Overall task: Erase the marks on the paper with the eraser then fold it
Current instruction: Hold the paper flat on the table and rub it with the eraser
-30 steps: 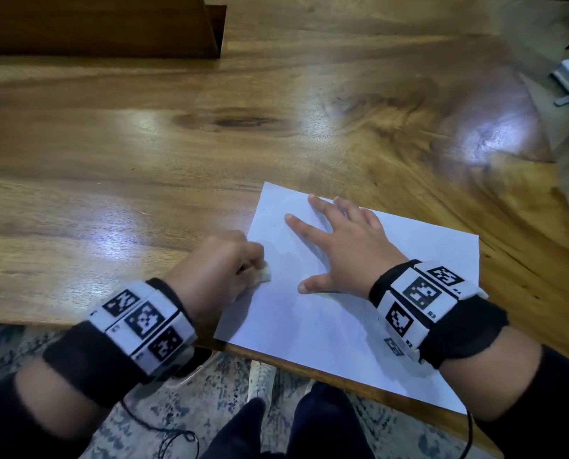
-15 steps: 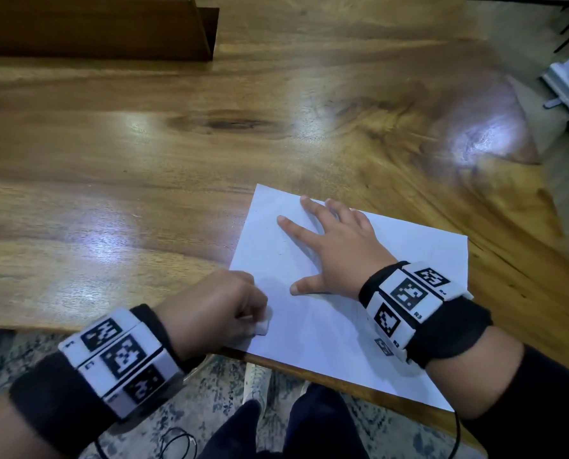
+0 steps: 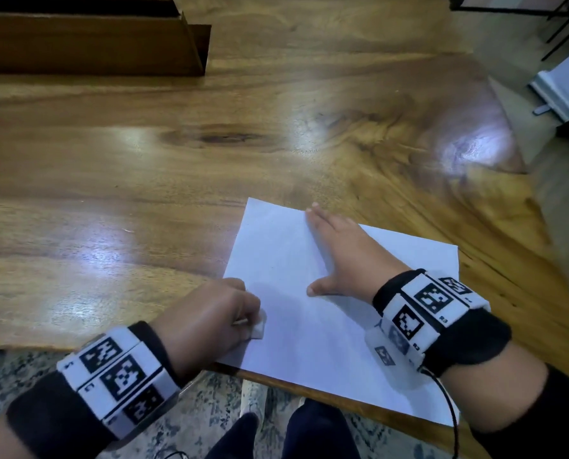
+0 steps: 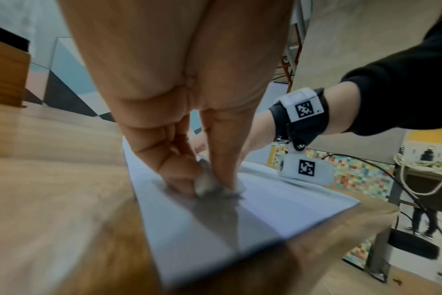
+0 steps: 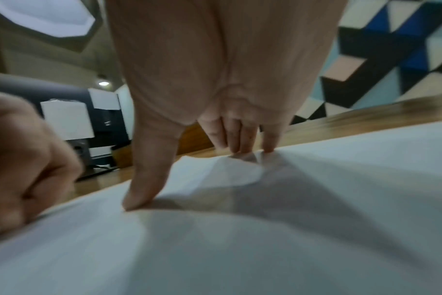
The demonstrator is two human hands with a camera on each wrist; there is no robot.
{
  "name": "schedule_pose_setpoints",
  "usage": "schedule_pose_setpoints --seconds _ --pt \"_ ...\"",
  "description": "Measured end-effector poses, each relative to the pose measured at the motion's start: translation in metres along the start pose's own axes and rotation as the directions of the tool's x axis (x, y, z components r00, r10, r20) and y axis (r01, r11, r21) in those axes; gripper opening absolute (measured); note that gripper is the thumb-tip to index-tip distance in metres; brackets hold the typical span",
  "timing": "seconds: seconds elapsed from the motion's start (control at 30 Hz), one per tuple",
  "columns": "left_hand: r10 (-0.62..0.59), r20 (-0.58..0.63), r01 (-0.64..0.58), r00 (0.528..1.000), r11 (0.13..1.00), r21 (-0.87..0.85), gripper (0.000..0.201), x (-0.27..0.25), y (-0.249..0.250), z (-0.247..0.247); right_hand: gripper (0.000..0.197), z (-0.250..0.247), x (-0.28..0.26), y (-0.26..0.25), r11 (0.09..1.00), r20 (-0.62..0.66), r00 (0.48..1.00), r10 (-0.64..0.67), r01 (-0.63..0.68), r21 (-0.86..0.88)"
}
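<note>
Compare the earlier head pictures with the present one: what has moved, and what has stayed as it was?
The left hand, pinching the eraser, has slid along the paper's left side toward the near table edge. The right hand's fingers, spread before, have drawn together. Unchanged: the left hand grips the eraser, the right hand presses flat on the sheet, and the paper lies unfolded.

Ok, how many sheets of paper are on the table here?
1. The paper lies at the table's near edge, the right hand flat on it; any sheet underneath would be hidden.
</note>
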State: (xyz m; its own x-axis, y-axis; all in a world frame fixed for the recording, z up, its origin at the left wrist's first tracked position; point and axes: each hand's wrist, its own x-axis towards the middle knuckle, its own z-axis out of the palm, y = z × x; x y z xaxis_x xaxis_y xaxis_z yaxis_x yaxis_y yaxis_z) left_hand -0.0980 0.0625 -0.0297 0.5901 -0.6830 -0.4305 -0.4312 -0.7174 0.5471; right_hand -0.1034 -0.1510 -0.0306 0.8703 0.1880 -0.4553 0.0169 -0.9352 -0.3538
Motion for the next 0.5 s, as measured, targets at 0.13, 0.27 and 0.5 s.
schedule_pose_setpoints --seconds 0.13,0.27,0.5 --pt "-0.072 -0.024 0.073 0.997 0.997 0.037 0.007 0.036 0.015 -0.032 0.111 -0.001 -0.002 0.010 0.999 -0.003 1.000 -0.027 0.027 0.027" --pt "-0.178 -0.300 0.140 0.937 0.980 -0.142 0.013 0.091 0.026 -0.058 0.113 0.003 0.000 0.008 0.999 -0.005 0.999 -0.036 0.036 0.034" --pt "-0.107 -0.081 0.112 0.991 0.991 0.069 0.016 0.091 0.029 -0.056 0.111 0.001 -0.002 0.008 0.999 -0.010 0.999 -0.047 0.047 -0.005"
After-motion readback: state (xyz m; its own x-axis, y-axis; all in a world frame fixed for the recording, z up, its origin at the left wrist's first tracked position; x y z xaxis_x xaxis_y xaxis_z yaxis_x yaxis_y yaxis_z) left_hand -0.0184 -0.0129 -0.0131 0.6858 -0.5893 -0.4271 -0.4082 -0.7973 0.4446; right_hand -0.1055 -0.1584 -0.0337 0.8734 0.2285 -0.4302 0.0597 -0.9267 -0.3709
